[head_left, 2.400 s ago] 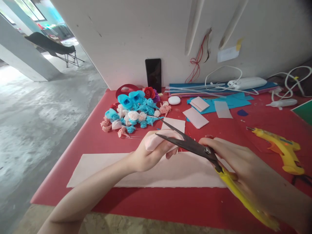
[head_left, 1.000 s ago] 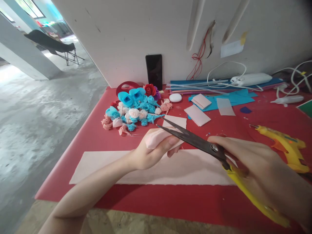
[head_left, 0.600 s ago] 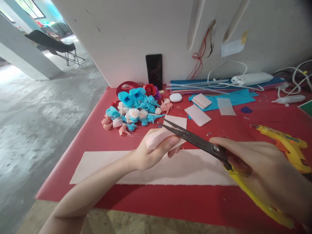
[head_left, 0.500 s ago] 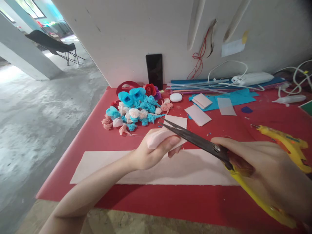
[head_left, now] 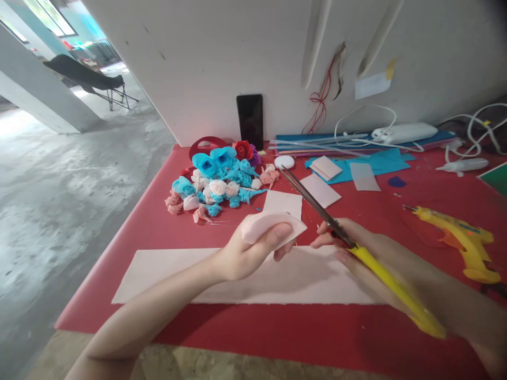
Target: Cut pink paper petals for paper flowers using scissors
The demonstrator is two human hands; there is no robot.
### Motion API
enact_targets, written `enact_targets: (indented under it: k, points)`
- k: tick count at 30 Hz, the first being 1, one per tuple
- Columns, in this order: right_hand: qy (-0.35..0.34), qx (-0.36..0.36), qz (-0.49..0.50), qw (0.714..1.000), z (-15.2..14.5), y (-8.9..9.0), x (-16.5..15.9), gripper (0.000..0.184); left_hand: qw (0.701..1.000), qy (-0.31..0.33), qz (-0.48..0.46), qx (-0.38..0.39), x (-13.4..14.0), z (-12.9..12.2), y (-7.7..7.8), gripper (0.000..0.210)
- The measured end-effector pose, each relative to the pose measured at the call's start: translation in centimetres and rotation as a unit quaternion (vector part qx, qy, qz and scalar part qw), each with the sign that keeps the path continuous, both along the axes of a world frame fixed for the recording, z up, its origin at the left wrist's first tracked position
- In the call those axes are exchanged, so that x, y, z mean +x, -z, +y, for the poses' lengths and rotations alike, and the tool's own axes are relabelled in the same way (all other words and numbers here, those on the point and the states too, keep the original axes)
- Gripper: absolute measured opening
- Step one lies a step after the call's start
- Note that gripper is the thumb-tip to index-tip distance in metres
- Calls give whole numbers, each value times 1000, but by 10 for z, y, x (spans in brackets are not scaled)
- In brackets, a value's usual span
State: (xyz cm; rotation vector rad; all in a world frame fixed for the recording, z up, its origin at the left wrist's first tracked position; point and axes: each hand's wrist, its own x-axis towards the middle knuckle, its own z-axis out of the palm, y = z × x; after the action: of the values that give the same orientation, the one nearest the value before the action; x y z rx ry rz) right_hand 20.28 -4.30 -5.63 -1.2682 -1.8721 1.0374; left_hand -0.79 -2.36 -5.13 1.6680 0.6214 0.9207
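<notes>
At centre, left hand (head_left: 253, 252) pinches paper (head_left: 257, 226); right hand (head_left: 378, 247) holds scissors (head_left: 359, 252) pointing forward-left.

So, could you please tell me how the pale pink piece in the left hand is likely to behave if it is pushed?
The pale pink piece would probably bend easily, since it lies curved in the left hand. It is likely light, as it looks papery. It seems unlikely to roll, given its pointed corner.

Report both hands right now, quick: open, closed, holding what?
Left hand: closed, holding a folded pale pink paper piece.
Right hand: closed, holding yellow-handled scissors.
</notes>
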Motion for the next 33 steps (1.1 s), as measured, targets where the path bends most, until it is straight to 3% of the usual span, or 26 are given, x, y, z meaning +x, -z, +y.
enact_targets:
  k: [5, 9, 14, 19, 26, 29, 33]
  points:
    - [25, -174, 164, 971, -5, -6, -16, 24, 994, -110, 20, -17, 15, -5, 9, 36]
    - [61, -183, 245, 950, -9, -5, -25, 34, 985, -159, -7, -59, 25, -14, 23, 27]
    - [81, -178, 280, 940, -14, 4, -34, 35, 990, -118, -2, -73, 32, -25, 37, 34]
    - [80, -165, 274, 944, -15, 7, -32, 27, 987, -80, -38, -136, 35, -26, 35, 31]
    - [61, -178, 283, 940, -7, 3, -22, 29, 989, -121, 79, 35, 22, -10, 16, 12]
    - [41, -174, 253, 951, -5, -4, -20, 27, 990, -44, 137, -13, 15, -1, 8, 16]
    - [3, -206, 232, 951, -3, -10, -19, 25, 979, 55, 195, -13, 9, 7, 2, 23]
